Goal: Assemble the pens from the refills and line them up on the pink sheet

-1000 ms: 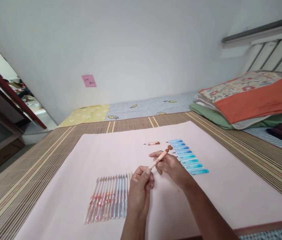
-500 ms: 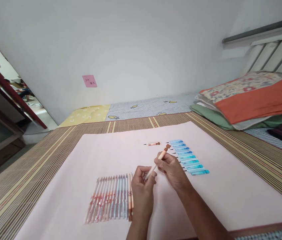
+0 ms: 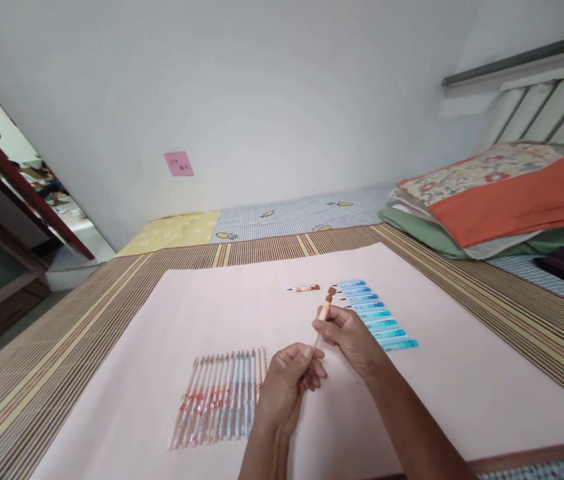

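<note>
Your L hand [image 3: 288, 375] & R hand [image 3: 351, 338] grip brown-topped pen [image 3: 327, 308], not yet down; long-pen row [image 3: 219, 393] & blue-pen row [image 3: 381, 323] set out.

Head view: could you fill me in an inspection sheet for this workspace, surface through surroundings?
Surface: pink sheet over a striped mat.
Pens: brown-topped pen held, brown end up; pen row at left; blue pens stacked at right, partly behind a hand; dark-tipped pen alone beyond the hands.
Clutter: folded bedding, far right.
Hands: left hand pinches the pen's lower end; right hand grips higher.
Cables: nothing seen.
Surroundings: pale wall with pink note; open doorway at left.
</note>
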Demonstrator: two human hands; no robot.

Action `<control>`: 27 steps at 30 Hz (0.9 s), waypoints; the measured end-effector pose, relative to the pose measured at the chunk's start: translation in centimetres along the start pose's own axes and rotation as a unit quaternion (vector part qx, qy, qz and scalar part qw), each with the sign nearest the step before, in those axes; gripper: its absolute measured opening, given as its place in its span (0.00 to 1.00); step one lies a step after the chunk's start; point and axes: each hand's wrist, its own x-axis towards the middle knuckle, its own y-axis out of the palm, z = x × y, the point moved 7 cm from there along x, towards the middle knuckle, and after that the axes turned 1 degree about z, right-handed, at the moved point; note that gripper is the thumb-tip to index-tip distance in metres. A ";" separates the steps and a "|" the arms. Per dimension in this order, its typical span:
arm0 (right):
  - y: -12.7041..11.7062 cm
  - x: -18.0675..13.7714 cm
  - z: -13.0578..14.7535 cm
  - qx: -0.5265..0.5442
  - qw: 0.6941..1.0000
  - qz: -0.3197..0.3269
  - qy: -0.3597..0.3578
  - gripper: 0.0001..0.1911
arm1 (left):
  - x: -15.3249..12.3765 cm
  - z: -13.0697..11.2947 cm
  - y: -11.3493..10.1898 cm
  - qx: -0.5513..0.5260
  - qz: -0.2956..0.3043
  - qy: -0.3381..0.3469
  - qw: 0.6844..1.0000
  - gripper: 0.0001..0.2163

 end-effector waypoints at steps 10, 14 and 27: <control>1.5 -0.1 -0.5 0.072 0.997 0.036 0.012 0.19 | -0.3 -1.2 -0.9 0.096 -0.106 0.116 0.983 0.14; 1.4 -0.5 -0.1 0.106 0.991 0.077 0.018 0.19 | 0.0 -0.5 0.1 -0.037 -0.003 0.057 0.998 0.13; 1.2 -0.4 0.6 0.016 0.999 0.034 -0.022 0.15 | -0.2 -0.9 -0.6 0.080 -0.085 0.123 0.985 0.15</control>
